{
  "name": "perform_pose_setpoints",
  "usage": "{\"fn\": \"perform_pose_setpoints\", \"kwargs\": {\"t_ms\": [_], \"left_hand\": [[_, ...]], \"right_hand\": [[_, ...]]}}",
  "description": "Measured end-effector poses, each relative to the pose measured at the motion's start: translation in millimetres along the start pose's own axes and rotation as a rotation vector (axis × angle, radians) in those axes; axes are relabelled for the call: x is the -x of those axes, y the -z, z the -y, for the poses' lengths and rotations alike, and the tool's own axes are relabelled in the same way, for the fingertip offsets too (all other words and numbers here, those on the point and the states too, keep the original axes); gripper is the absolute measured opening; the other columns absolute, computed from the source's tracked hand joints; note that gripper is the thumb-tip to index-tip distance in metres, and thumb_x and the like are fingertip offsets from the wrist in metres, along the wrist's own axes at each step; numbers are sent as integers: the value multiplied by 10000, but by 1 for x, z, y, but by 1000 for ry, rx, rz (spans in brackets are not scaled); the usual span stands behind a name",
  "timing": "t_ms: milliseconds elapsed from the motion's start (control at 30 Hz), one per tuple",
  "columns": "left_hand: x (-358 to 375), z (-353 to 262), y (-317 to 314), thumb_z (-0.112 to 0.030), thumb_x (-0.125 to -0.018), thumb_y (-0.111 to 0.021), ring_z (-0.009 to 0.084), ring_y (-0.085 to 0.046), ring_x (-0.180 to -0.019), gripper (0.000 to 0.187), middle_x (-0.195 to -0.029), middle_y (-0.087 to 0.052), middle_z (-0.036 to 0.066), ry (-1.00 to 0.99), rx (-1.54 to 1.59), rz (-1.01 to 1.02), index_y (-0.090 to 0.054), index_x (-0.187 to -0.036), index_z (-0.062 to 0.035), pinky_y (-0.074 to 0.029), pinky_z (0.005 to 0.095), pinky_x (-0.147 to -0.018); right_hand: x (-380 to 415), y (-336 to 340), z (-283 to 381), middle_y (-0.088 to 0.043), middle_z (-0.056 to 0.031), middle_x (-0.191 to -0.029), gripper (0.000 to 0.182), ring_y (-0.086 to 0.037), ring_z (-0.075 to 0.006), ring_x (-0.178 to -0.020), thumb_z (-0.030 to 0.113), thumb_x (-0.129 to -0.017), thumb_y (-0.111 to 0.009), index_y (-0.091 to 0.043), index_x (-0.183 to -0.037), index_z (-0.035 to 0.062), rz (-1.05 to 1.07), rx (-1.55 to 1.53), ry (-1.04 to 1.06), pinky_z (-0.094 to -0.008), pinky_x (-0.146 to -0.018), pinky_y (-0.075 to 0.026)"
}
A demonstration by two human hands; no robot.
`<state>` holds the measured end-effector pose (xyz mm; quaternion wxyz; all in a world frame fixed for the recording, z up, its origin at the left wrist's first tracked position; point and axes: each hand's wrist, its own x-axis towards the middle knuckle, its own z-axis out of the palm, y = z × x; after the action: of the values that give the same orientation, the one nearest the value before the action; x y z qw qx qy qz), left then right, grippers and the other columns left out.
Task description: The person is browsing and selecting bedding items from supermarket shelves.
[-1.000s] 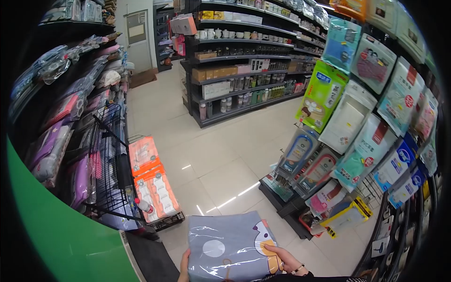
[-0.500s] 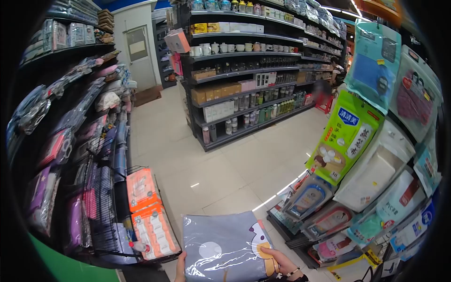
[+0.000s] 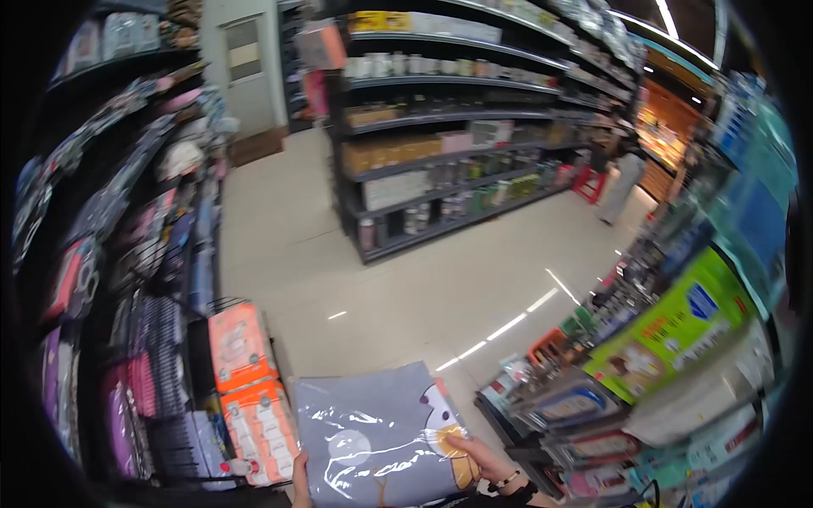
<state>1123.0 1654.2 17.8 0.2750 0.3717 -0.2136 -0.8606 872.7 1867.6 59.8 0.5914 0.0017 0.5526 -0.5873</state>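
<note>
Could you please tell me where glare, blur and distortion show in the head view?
Head view: white glare streaks the wrapped grey package; bright reflections dash the floor; blur smears the lettering on the green packet; the central shelves bow, and the picture's corners fall to black.

A shop with full shelves (image 3: 457,82) and a pale, shiny floor (image 3: 389,296).
From my seat far away, I see a white door (image 3: 248,85) at the back left, with a brown mat (image 3: 257,147) at its foot. The dark shelves in the middle have cups (image 3: 415,65) up high and brown boxes (image 3: 389,156) lower down. On the left, I spot orange packs (image 3: 238,340) near a purple bundle (image 3: 121,423). On the right is a green pack (image 3: 669,326), with a white pack (image 3: 703,385) just below it. Far off, a blurry person (image 3: 625,179) stands by a red stool (image 3: 586,183).
</note>
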Motion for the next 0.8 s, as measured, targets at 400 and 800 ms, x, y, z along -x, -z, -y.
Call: {"fn": "perform_pose_setpoints", "kwargs": {"t_ms": [400, 800], "left_hand": [[-221, -238, 25, -385, -827, -528, 210, -522, -1019, 577, -1143, -530, 128, -335, -862, 70, -442, -1192, 54, -415, 311, -860], [-388, -127, 173, -495, -792, -547, 216, -447, -1110, 675, -1203, -489, 132, 59, -864, -185, -453, -1216, 22, -340, 313, -944]], "right_hand": [[-290, -192, 207, -557, -82, -1098, 496, -557, -179, -973, 429, -859, -505, -458, -1172, 48, 396, 221, -10, -335, -833, -468], [-555, -144, 119, -621, -32, -827, 489, -585, -131, -660, 396, -764, -653, -575, -997, -26, 161, 1022, -408, -276, -550, -478]]}}
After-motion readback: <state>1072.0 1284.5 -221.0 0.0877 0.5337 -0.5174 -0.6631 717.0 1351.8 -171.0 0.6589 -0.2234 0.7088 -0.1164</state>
